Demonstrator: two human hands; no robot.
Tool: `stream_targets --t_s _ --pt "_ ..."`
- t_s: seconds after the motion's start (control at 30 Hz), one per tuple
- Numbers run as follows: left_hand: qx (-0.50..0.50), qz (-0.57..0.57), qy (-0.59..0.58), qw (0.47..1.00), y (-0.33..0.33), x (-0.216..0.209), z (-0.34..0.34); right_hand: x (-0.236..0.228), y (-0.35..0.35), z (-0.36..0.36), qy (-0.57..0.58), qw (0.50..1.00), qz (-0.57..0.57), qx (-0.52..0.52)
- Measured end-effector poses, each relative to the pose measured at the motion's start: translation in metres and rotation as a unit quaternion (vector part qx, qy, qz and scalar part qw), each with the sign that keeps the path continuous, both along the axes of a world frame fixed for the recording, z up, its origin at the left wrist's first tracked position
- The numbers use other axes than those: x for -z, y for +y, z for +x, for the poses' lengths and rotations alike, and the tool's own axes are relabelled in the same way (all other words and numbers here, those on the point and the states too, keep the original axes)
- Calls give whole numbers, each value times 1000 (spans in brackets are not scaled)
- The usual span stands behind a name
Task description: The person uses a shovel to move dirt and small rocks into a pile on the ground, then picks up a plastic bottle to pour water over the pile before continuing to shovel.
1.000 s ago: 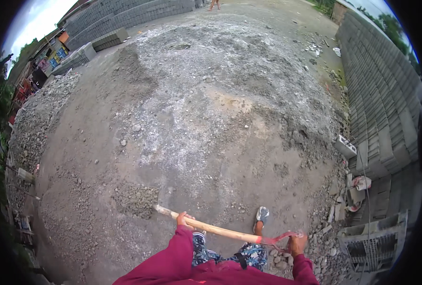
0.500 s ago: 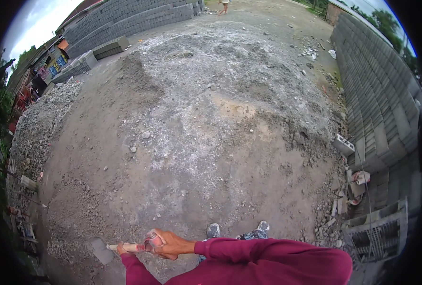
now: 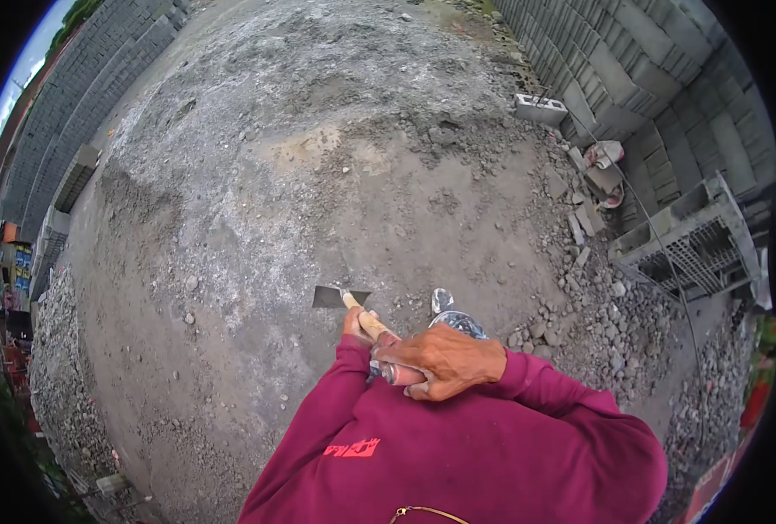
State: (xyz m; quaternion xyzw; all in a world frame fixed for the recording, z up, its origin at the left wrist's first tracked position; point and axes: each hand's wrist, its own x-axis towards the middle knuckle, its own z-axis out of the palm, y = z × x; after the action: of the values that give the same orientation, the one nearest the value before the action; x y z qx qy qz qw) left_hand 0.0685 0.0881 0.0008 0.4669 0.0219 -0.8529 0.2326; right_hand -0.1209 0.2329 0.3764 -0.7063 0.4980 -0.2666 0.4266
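Note:
I hold a shovel (image 3: 371, 324) low in front of my body. Its flat grey blade lies on or just above the gravelly ground (image 3: 257, 332); which of the two I cannot tell. Lower on the pale wooden shaft, close to the blade, my left hand (image 3: 355, 324) is closed around it. My right hand (image 3: 447, 358) grips the reddish handle end, nearer my chest. One shoe (image 3: 442, 300) shows just past my right hand.
Stacked grey concrete blocks (image 3: 615, 61) rise on the right, with a plastic crate (image 3: 693, 244), a sack (image 3: 604, 155) and rubble (image 3: 619, 323) beside them. A loose block (image 3: 541, 110) sits at their foot. More block rows (image 3: 82, 87) stand far left, near a gravel heap (image 3: 60, 367).
My view has swung right and down. The shovel has moved from my left side to in front of me, its blade now pointing away. Both hands have stayed on it.

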Motion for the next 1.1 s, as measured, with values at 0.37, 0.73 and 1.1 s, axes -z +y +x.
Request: stream_targets --t_s 0.37,0.73,1.1 --pt "218 -158 -50 962 -42 -42 -389 40 79 -218 189 882 -103 420" --pt "214 -142 -38 966 -110 -19 -647 153 17 -375 -668 285 53 685" --pt "687 -224 -310 618 -164 157 -773 283 -78 -507 -552 139 85 818"
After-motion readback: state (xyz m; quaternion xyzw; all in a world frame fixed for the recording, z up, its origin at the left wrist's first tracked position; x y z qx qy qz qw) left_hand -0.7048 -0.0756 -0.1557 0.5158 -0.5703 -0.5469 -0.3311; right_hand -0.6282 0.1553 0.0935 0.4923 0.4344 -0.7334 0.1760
